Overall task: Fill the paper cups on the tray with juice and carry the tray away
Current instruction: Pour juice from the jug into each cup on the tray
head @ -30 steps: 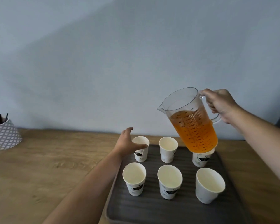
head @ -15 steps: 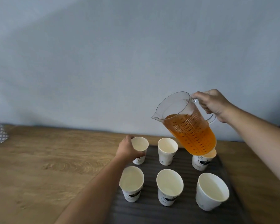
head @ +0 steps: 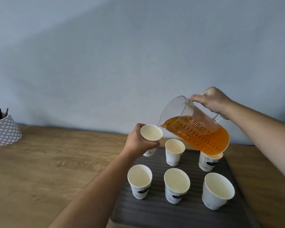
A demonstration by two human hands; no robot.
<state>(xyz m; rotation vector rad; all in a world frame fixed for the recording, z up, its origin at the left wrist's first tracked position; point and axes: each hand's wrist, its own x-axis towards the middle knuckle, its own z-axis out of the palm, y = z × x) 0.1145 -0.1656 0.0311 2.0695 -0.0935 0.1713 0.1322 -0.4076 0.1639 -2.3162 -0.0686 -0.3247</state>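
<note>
The light is soft and even, like daylight, moderately bright, with no hard glare. The grey-blue wall is a little darker toward 10 o'clock and paler toward 2 o'clock. The orange juice glows, as light passes through the clear jug. Only faint, soft shadows lie under the paper cups on the dark tray. The wide-angle lens bends the bench edge. The forearm at 7 o'clock is slightly blurred, and the whole picture is a little soft.

Scale marks on the jug and cup logos are illegible.
</note>
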